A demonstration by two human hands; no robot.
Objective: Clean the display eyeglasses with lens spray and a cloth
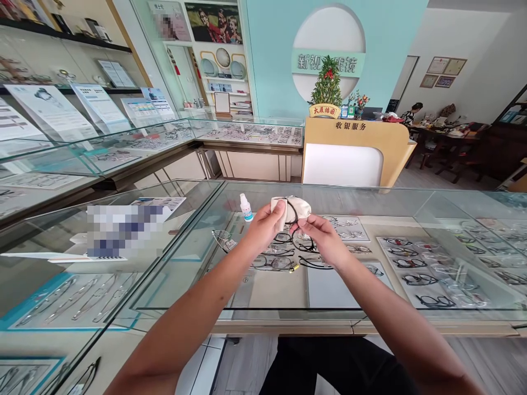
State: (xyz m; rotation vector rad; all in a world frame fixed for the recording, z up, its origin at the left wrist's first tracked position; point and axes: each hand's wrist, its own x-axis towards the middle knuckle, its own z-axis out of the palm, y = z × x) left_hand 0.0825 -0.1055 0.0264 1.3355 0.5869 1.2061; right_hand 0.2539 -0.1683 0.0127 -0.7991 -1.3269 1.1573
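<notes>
A pale cream cloth (297,207) is folded over part of a dark-rimmed pair of glasses (293,215) above the glass counter. My left hand (267,221) pinches the cloth around the rim, thumb on top. Closed at the lower right of the frame, my right hand (319,230) grips the glasses with its fingertips. Part of the glasses is hidden by the cloth and fingers. A small white bottle with a blue label (246,208) stands upright on the glass, left of my left hand.
Several glasses (275,263) lie below my hands at the counter. More frames sit on a display tray (411,263) to the right. A blurred white booklet (127,227) lies at left. Beyond stands a cashier desk (354,131); a person (410,114) sits at the far right.
</notes>
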